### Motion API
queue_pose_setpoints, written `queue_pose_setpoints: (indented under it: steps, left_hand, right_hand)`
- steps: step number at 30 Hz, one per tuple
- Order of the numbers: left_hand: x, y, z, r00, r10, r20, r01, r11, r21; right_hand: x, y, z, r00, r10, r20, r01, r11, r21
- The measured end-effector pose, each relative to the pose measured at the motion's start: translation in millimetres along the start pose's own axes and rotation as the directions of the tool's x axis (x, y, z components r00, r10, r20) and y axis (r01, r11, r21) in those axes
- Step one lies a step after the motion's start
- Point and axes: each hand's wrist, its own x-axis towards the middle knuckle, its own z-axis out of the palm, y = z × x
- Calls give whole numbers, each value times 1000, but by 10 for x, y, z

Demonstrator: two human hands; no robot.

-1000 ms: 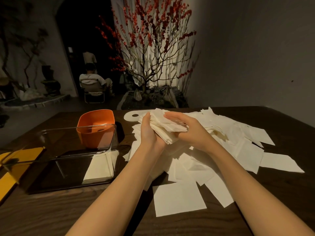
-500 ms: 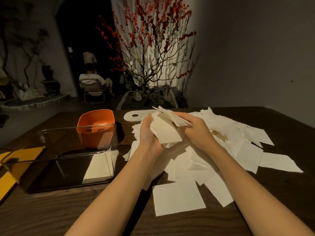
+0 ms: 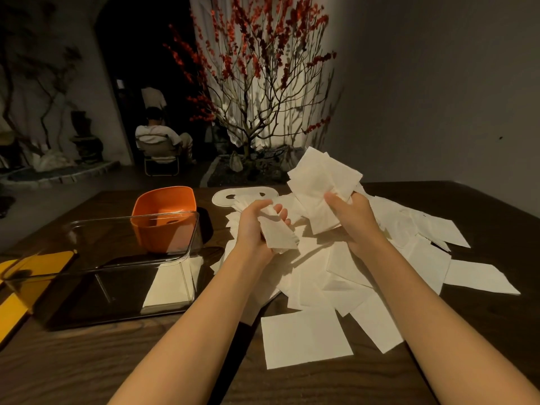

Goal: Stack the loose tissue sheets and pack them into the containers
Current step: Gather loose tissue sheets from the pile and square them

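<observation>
A heap of loose white tissue sheets (image 3: 377,258) covers the right half of the dark wooden table (image 3: 87,366). My left hand (image 3: 252,226) grips a small folded bundle of tissues (image 3: 277,235) above the heap's left edge. My right hand (image 3: 355,217) holds a second, larger bunch of tissues (image 3: 320,182) raised and fanned upward. A clear rectangular container (image 3: 117,258) stands at the left with a short stack of tissues (image 3: 168,286) in its near right corner. An orange container (image 3: 165,217) stands behind it.
A white flat lid (image 3: 230,197) with holes lies behind the heap. Yellow flat pieces (image 3: 17,299) lie at the table's left edge. A single tissue sheet (image 3: 305,337) lies near the front. Beyond the table stand a red-blossomed tree and a seated person.
My hands have drawn apart, splitting the one bundle. The right hand rose to the right with a fanned bunch, while the left hand kept a smaller folded bundle lower down.
</observation>
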Motion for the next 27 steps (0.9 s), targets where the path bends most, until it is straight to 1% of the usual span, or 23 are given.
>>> queue_pose_setpoints:
  steps: [2, 3, 4, 5, 6, 7, 8, 9, 11, 14, 16, 17, 19, 21, 23, 25, 27]
  left_hand:
    - [-35, -17, 43, 1000, 8, -26, -5, 995, 99]
    - [-54, -36, 69, 998, 35, -56, -25, 985, 171]
    - [-60, -61, 95, 990, 102, -92, -76, 964, 255]
    - [-65, -88, 118, 971, 211, -117, -157, 919, 361]
    - [-66, -111, 134, 929, 354, -108, -262, 835, 485]
    - [-80, -126, 154, 871, 487, -64, -361, 723, 589]
    - [-62, -148, 153, 820, 572, -11, -427, 624, 654]
    - [-81, -164, 170, 794, 608, 24, -457, 569, 684]
    - [-79, -187, 190, 824, 566, 7, -419, 602, 680]
    - [41, -218, 134, 891, 446, -85, -280, 687, 671]
    - [88, -218, 125, 903, 409, -135, -228, 720, 656]
    - [117, -223, 107, 906, 403, -133, -236, 739, 631]
    - [125, -248, 117, 906, 399, -144, -257, 786, 562]
    - [157, -270, 122, 891, 426, -154, -278, 782, 558]
    - [145, -260, 125, 909, 391, -143, -257, 796, 547]
    - [109, -216, 126, 928, 360, -98, -257, 806, 534]
    - [7, -182, 150, 943, 321, -91, -216, 796, 565]
  right_hand:
    - [-28, -5, -10, 998, 29, 59, -33, 997, 65]
    - [-52, -4, -4, 996, 30, 85, -38, 995, 94]
    - [-79, -10, 7, 995, 23, 102, -34, 993, 110]
    - [-104, -13, 22, 995, 7, 104, -19, 994, 111]
    - [-120, -13, 42, 996, -18, 88, 10, 996, 93]
    - [-131, -6, 65, 997, -48, 63, 44, 997, 68]
    - [-148, -2, 94, 996, -76, 45, 74, 996, 51]
    - [-167, 6, 123, 994, -97, 40, 96, 995, 42]
    - [-212, 22, 182, 990, -124, 60, 123, 992, 25]
    - [-278, 31, 253, 977, -191, 98, 196, 980, -34]
    - [-328, 31, 298, 964, -232, 132, 247, 962, -116]
    - [-352, 35, 323, 961, -226, 158, 247, 961, -127]
    - [-391, 34, 350, 964, -166, 209, 187, 979, -84]
    - [-409, 0, 340, 959, -111, 262, 128, 991, -49]
    - [-398, -32, 317, 948, -94, 303, 103, 995, -13]
    - [-379, -48, 297, 949, -70, 306, 83, 996, -31]
    - [-366, -45, 286, 954, -48, 297, 70, 996, -64]
